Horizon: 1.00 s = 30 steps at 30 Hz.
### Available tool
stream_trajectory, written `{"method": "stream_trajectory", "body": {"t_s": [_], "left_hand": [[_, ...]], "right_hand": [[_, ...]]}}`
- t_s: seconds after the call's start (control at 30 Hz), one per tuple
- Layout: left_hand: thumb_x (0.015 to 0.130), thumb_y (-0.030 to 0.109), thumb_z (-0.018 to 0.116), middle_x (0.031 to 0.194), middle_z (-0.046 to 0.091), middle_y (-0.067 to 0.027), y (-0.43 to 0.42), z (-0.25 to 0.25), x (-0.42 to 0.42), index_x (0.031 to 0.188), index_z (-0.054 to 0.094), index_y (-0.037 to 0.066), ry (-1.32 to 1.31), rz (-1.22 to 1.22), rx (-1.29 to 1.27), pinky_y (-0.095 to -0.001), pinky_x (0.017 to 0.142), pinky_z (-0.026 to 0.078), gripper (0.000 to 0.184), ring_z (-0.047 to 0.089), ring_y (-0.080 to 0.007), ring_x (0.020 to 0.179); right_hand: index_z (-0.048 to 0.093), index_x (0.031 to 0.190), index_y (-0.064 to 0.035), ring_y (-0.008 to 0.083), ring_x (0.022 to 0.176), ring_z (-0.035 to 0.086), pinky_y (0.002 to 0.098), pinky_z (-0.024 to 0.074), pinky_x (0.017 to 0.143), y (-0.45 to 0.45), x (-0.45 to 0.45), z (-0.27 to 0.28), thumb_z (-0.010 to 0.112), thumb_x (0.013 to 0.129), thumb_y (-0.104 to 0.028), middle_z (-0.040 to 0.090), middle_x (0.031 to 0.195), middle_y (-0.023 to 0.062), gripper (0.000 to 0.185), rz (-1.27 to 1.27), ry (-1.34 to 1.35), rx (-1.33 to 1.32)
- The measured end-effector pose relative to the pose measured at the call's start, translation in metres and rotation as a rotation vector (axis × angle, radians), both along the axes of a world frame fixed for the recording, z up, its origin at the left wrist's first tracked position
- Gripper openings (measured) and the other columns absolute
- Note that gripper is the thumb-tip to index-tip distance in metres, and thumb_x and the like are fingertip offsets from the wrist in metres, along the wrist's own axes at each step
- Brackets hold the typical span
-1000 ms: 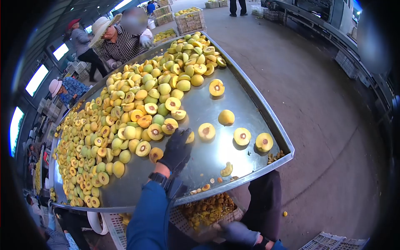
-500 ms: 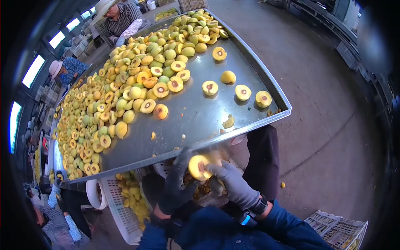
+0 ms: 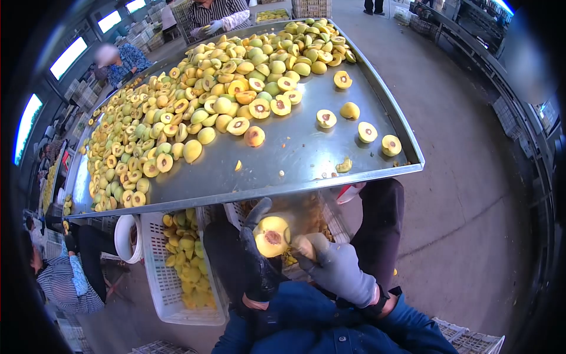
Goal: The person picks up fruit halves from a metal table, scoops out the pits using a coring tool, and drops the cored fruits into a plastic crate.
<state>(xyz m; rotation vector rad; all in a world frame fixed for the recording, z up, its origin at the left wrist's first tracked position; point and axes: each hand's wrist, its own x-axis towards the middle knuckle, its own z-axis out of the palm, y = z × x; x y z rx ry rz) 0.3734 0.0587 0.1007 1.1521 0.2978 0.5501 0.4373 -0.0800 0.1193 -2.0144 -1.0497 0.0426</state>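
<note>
My left hand (image 3: 258, 259), in a black glove, holds a halved yellow fruit (image 3: 272, 236) with its cut face and brown centre turned up. Close to its right side, my right hand (image 3: 342, 268), in a grey glove, is closed round a small tan piece, perhaps a tool handle (image 3: 305, 246); blur hides its exact shape. Both hands are over my lap, below the near edge of the metal table (image 3: 306, 159). A large heap of halved fruit (image 3: 224, 88) covers much of the table, with several loose halves at its right.
A white crate (image 3: 154, 259) of fruit pieces stands left of my legs, beside a white round rim (image 3: 127, 236). Another crate (image 3: 336, 218) with scraps is below my hands. Co-workers sit at the far side and left. Crates (image 3: 469, 336) lie at lower right.
My left hand took a fruit half off the table and brought it over my lap. My right hand came up beside it. Since the last frame the hands have moved slightly apart.
</note>
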Motion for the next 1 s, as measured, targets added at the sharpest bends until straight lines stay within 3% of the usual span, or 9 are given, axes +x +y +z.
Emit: {"method": "stream_trajectory", "body": {"t_s": [0.03,0.17,0.27,0.33,0.4,0.47,0.57,0.83,1.0], "left_hand": [[0.099,0.047,0.046,0.127,0.054,-0.0142,0.001,0.001,-0.004,0.135,0.043,-0.001,0.027,-0.029,0.009,-0.0369,0.101,0.044,0.06,0.055,-0.0231,0.115],[0.1,0.045,0.045,0.123,0.057,-0.0138,-0.002,0.008,-0.013,0.131,0.047,-0.001,0.075,-0.059,0.052,-0.0365,0.099,0.046,0.056,0.058,-0.0228,0.111],[0.1,0.044,0.043,0.112,0.062,-0.0126,-0.008,0.01,-0.012,0.119,0.054,-0.001,-0.011,0.023,-0.072,-0.0364,0.093,0.049,0.05,0.062,-0.0224,0.1],[0.101,0.047,0.039,0.11,0.063,-0.0135,-0.011,0.012,-0.013,0.117,0.055,-0.002,0.098,0.054,0.146,-0.0361,0.091,0.05,0.054,0.063,-0.0229,0.099],[0.101,0.05,0.035,0.107,0.064,-0.0143,-0.012,0.014,-0.012,0.116,0.055,-0.002,0.138,0.043,0.147,-0.0356,0.09,0.05,0.057,0.063,-0.0233,0.097],[0.102,0.052,0.03,0.104,0.065,-0.0151,-0.01,0.02,-0.011,0.114,0.056,-0.002,0.114,-0.008,-0.072,-0.035,0.09,0.05,0.061,0.064,-0.0236,0.096],[0.102,0.052,0.028,0.103,0.066,-0.0158,-0.01,0.023,-0.011,0.113,0.056,-0.002,0.121,-0.044,-0.104,-0.0343,0.088,0.05,0.062,0.064,-0.024,0.095],[0.102,0.05,0.03,0.097,0.066,-0.0132,-0.021,0.028,-0.009,0.112,0.058,0.0,0.11,0.078,0.233,-0.0328,0.084,0.05,0.057,0.063,-0.0217,0.089],[0.1,0.03,0.049,0.098,0.066,-0.0139,-0.013,0.034,-0.007,0.113,0.057,-0.002,0.13,0.035,0.736,-0.0341,0.085,0.05,0.035,0.063,-0.0228,0.091]], "right_hand": [[0.055,0.104,-0.0151,0.0241,0.059,0.064,0.0363,0.0468,0.047,0.0,0.0,-0.004,0.067,0.086,-0.019,0.059,0.069,0.0041,0.023,0.021,-0.058,0.03],[0.058,0.098,-0.0126,0.0277,0.063,0.066,0.0362,0.051,0.052,-0.002,-0.006,0.0,0.073,0.082,-0.024,0.065,0.075,0.0084,0.024,0.028,-0.126,-0.06],[0.056,0.093,-0.0127,0.0271,0.062,0.065,0.0361,0.0495,0.05,-0.003,-0.007,0.002,0.073,0.082,-0.025,0.063,0.073,0.0075,0.023,0.028,-0.149,-0.106],[0.055,0.09,-0.0129,0.0272,0.061,0.064,0.0365,0.0483,0.049,-0.005,-0.006,0.01,0.073,0.083,-0.026,0.062,0.072,0.0069,0.024,0.043,-0.168,-0.172],[0.054,0.088,-0.0132,0.0274,0.061,0.064,0.0367,0.0473,0.048,-0.006,-0.006,0.012,0.072,0.083,-0.028,0.061,0.072,0.0067,0.024,0.046,-0.175,-0.162],[0.053,0.087,-0.0135,0.0277,0.061,0.064,0.0369,0.0469,0.048,-0.007,-0.006,0.009,0.071,0.084,-0.03,0.06,0.072,0.0066,0.025,0.051,-0.161,-0.167],[0.053,0.088,-0.0141,0.0282,0.061,0.064,0.0372,0.0473,0.049,-0.009,-0.006,0.001,0.07,0.085,-0.031,0.06,0.072,0.0067,0.024,0.065,-0.135,-0.175],[0.053,0.09,-0.0129,0.0324,0.061,0.063,0.0418,0.0484,0.051,-0.011,-0.001,0.005,0.071,0.084,-0.029,0.06,0.071,0.0091,0.025,0.123,0.026,-0.153],[0.056,0.1,-0.0101,0.0362,0.065,0.064,0.0428,0.0504,0.055,-0.015,0.005,-0.008,0.067,0.086,-0.026,0.063,0.077,0.0165,0.024,0.232,0.338,-0.153]]}}
